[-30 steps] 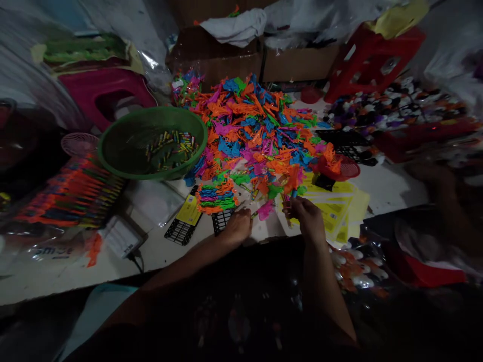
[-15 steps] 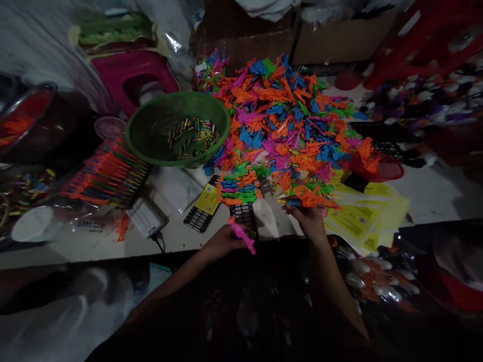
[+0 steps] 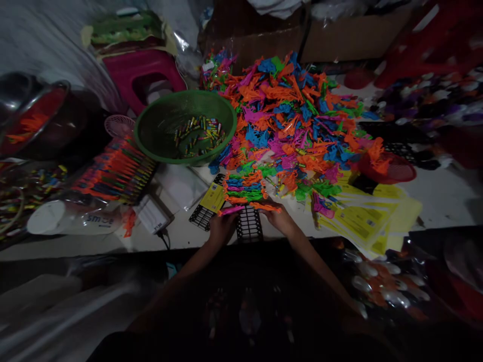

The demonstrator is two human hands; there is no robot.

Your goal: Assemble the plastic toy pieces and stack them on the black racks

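Observation:
My left hand (image 3: 222,229) is closed on a pink plastic piece (image 3: 231,210) at the left side of a black plastic grid rack (image 3: 249,223). On the rack's other side, my right hand (image 3: 281,221) grips an orange plastic piece (image 3: 265,206), held flat near the front of the row. Just beyond both hands, a stack of coloured plastic pieces (image 3: 245,187) in green, blue, orange and pink lies across the rack. A second black grid (image 3: 199,217) with a yellow card (image 3: 212,198) is left of it. Dim light hides fingertip details.
Behind lies a large heap of bright plastic pieces (image 3: 279,115). A green basket (image 3: 141,138) holds small striped tubes. At left are a filled rack of orange pieces (image 3: 113,173), a white box with a cable (image 3: 151,215) and a bottle (image 3: 75,217). Yellow sheets (image 3: 372,216) lie right.
My right hand has moved left from the heap's front edge, bringing an orange piece to the rack. My left hand has moved up beside the stack with the pink piece. The view has shifted slightly.

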